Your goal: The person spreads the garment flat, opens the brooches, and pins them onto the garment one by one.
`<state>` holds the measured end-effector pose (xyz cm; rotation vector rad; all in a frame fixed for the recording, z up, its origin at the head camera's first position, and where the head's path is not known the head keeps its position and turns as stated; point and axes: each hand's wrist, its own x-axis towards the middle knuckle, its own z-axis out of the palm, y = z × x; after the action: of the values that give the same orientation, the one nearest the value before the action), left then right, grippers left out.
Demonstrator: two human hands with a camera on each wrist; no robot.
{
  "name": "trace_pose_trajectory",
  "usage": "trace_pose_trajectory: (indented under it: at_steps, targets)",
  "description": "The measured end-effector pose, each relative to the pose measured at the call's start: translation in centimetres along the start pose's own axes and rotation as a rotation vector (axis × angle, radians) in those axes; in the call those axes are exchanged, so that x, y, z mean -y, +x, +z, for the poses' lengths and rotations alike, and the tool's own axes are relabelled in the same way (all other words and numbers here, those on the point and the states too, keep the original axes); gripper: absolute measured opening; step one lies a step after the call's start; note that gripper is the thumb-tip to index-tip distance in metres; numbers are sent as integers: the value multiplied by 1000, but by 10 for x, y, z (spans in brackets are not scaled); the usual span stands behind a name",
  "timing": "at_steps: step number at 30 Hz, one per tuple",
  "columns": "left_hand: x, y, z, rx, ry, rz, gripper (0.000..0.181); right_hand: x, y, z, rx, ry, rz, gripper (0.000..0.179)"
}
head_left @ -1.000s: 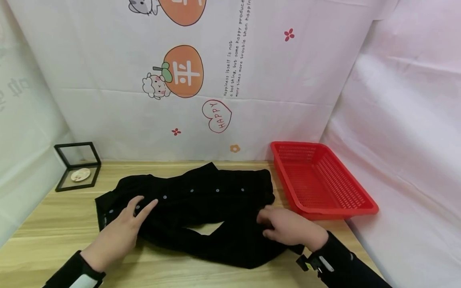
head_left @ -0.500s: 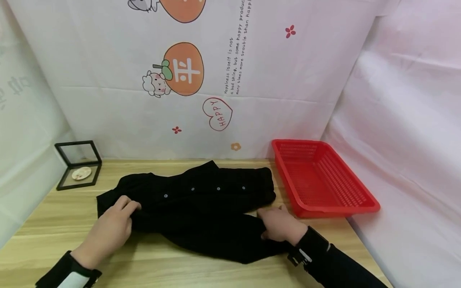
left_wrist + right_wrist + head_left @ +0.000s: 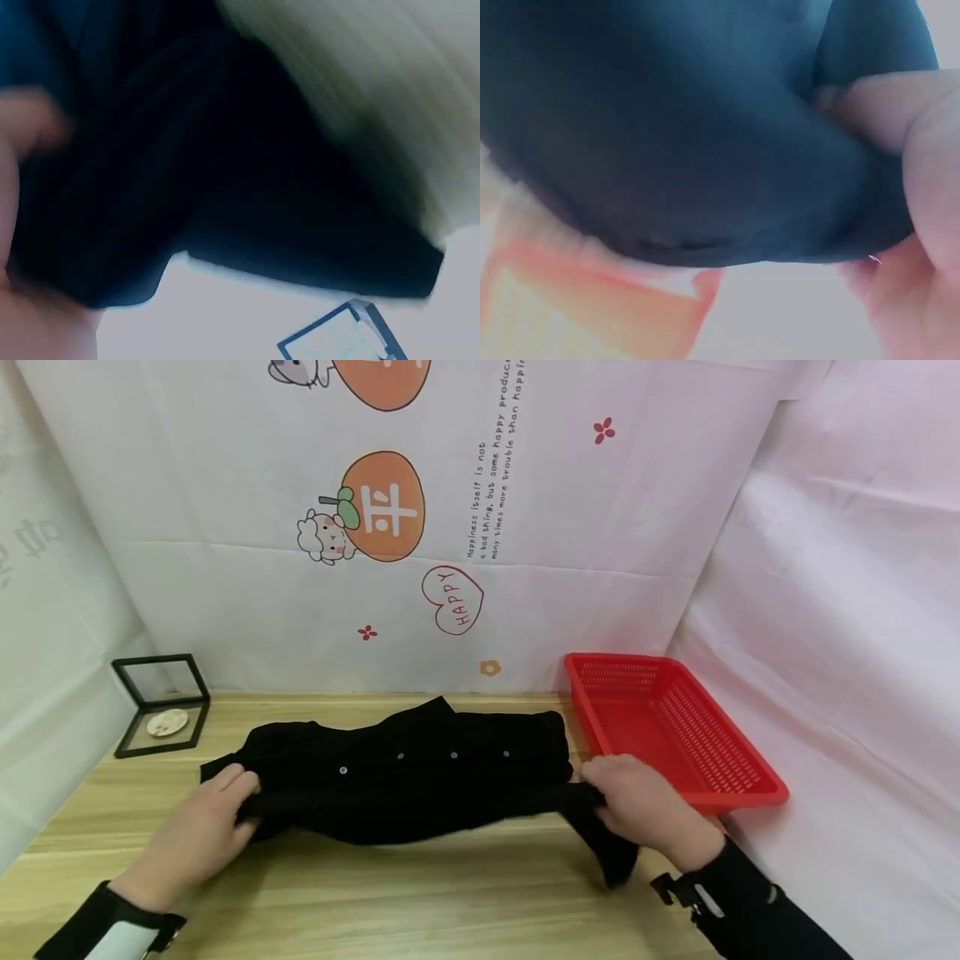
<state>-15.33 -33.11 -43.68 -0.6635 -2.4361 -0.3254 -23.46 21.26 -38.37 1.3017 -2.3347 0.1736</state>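
Observation:
A black button-up shirt (image 3: 420, 785) lies lengthwise across the table, a row of pale buttons along its upper part. At its left end my left hand (image 3: 198, 827) grips the near edge of the cloth. My right hand (image 3: 645, 802) pinches the near edge at the other end, just in front of the basket. Between the two hands that edge is stretched in a nearly straight line, and a loose flap of black cloth (image 3: 607, 852) hangs below the right hand. In the right wrist view, the thumb (image 3: 889, 105) presses on the dark fabric (image 3: 705, 150). The left wrist view is blurred.
A red plastic basket (image 3: 600, 727) stands at the back right, close to the right hand. At the back left is a black-framed display case (image 3: 161, 702) with a pale round disc in it. White printed cloth (image 3: 555, 510) walls the table at the back and sides.
Both hands have taken hold of the shirt's near edge and lifted it. That near part has moved away from me over the rest, baring table in front. The right hand has moved right.

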Motion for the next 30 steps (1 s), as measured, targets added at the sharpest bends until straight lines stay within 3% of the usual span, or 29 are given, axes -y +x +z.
trace_pose_trajectory:
  at_steps: [4, 7, 9, 12, 15, 17, 19, 23, 25, 28, 30]
  targets:
    - [6, 1, -10, -140, -14, 49, 48, -2, -5, -27, -184, -171, -3, 31]
    - [6, 0, -15, -129, -56, 96, 45, 4, -14, -39, -178, -176, -20, 34]
    - [3, -3, -17, -41, -89, 114, 47, 10, -24, -41, -85, -115, -54, 42]
    - [0, -9, -18, 142, -117, 100, 54, 21, -40, -36, 146, 59, -61, 52]
    - [3, -14, -18, 262, -136, 63, 58, 29, -55, -31, 414, 212, 61, 51]
    - [7, -17, -18, 281, -134, 43, 59, 28, -61, -31, 510, 219, 154, 50]
    - [9, -18, -20, 271, -123, 31, 61, 24, -63, -36, 533, 178, 211, 50]
    - [9, -18, -24, 209, -69, 20, 63, 19, -65, -53, 429, 16, 259, 48]
    - [9, -18, -25, 182, -36, 12, 63, 20, -67, -58, 424, -27, 295, 44]
    - [11, -23, -28, 174, 2, -1, 65, 28, -74, -53, 504, -42, 348, 36]
    - [12, -28, -29, 200, 6, -3, 67, 37, -80, -41, 622, -2, 410, 31]
